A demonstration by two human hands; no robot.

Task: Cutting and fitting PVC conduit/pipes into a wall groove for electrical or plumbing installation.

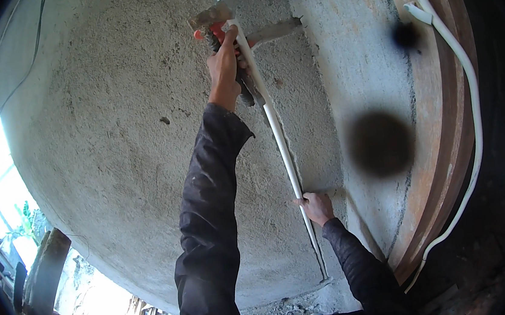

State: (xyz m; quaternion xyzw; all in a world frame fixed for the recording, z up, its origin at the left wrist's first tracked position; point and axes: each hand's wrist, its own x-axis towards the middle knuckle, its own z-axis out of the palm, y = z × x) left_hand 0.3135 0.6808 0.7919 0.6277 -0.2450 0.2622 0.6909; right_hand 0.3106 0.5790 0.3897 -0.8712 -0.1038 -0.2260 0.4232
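A thin white pipe [280, 139] runs from the top of the view down along a narrow groove in the rough grey wall. High on the wall, my left hand [225, 69] is closed around a tool [212, 17] beside the pipe. Its flat metal end, red parts and dark handle show, but my fingers hide its exact kind. Lower down, my right hand [318, 207] grips the pipe between thumb and fingers. Below that hand the pipe continues toward the groove's lower end.
A pale hose or cable [473, 94] curves along the wooden frame [449, 108] at the right. At lower left stand rough wooden planks [48, 280] before a bright opening. Dark round smudges blot part of the view.
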